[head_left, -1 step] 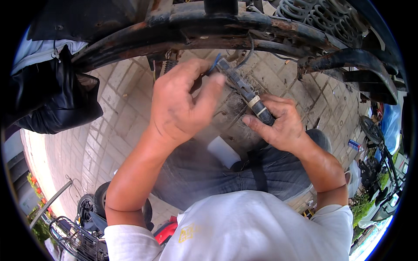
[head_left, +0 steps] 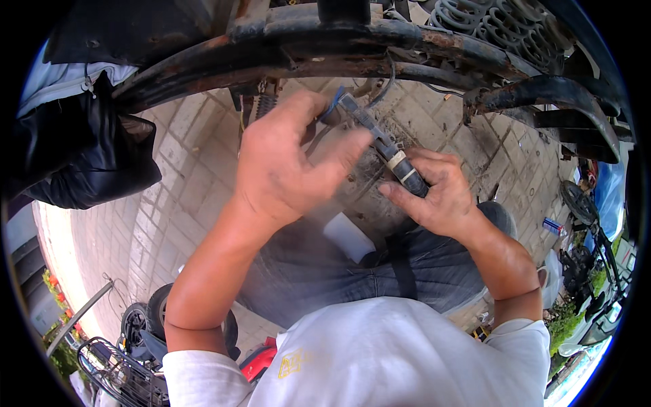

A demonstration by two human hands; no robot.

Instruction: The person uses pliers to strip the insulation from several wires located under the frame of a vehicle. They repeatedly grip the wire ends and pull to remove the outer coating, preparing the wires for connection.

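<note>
A long, dark, narrow part [head_left: 380,136] with pale tape bands slants over the paving in front of me. My right hand [head_left: 441,188] grips its lower end, thumb on the near side and fingers on the far side. At the upper end, a blue wire [head_left: 333,102] runs beside my left hand [head_left: 281,159]. That hand's thumb and index finger stand apart, the thumb smeared by motion and its tip over the part's middle. The other left fingers are mostly hidden. What kind of part it is, I cannot tell.
A rusty black tubular frame [head_left: 298,42] arches across the far side, a thin cable [head_left: 391,81] hanging from it. Coil springs [head_left: 519,30] lie far right. A white block-shaped object [head_left: 349,237] rests by my legs, a black bag [head_left: 95,149] left, a can [head_left: 553,226] right.
My left thumb has moved to the right, from beside the upper end of the dark part to its middle. My right hand has stayed in place.
</note>
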